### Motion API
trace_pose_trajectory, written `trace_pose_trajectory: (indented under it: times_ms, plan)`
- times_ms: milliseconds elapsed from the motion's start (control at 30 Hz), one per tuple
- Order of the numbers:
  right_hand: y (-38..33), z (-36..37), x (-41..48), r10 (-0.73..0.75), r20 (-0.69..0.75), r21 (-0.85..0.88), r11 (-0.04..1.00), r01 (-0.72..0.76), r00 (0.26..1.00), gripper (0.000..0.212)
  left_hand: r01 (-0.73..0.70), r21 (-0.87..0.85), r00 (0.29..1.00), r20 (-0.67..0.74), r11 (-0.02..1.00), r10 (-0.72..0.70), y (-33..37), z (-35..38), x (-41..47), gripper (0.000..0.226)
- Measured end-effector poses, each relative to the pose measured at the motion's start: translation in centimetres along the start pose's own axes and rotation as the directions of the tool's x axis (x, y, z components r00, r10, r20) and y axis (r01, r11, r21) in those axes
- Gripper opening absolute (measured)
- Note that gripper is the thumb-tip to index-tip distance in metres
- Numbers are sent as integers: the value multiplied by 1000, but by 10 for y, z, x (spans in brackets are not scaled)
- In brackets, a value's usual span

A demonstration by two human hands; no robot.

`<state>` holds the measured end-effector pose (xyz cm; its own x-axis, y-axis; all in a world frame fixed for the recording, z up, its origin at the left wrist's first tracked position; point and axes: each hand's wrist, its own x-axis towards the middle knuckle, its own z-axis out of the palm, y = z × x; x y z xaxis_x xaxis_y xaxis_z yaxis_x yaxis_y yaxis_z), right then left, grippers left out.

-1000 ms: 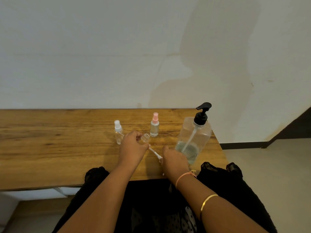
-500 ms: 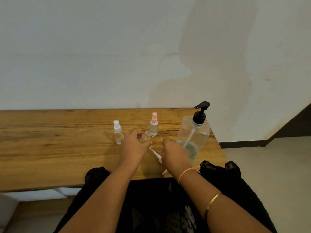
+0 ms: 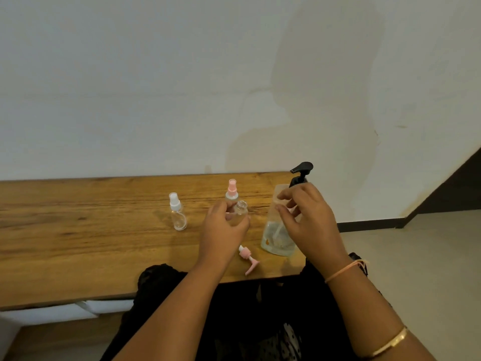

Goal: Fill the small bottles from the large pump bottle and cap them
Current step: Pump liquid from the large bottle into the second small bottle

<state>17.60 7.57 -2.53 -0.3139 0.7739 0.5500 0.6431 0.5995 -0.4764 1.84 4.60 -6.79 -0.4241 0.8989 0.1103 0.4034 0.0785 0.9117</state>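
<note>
My left hand (image 3: 221, 230) grips a small clear open bottle (image 3: 240, 211), its mouth uncapped and tilted toward the right. That bottle's pink spray cap (image 3: 247, 257) lies on the wooden table (image 3: 78, 230) near the front edge. My right hand (image 3: 307, 220) hovers in front of the large clear pump bottle (image 3: 277, 238), fingers loosely spread and holding nothing; the bottle's black pump head (image 3: 302, 171) shows above the fingers. A capped small bottle with a white top (image 3: 177, 214) and one with a pink top (image 3: 231, 190) stand behind.
The table's right end lies just past the pump bottle, with floor beyond it. A pale wall rises behind the table. My lap in dark cloth sits under the front edge.
My right hand has let go of the pink spray cap, which now lies on the table, and has risen toward the pump bottle. The left hand still holds the open bottle.
</note>
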Motion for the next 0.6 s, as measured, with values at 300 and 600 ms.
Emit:
trace_pose_trajectory:
  times_ms: [300, 600]
  plan:
    - [19, -6, -3, 348, -116, 94, 936, -338, 930, 44, -13, -40, 1000, -22, 999, 12, 8, 14, -3, 34]
    - [20, 7, 11, 386, -119, 216, 909, -356, 915, 34, -28, -45, 1000, -10, 999, 28, 9, 13, -2, 31]
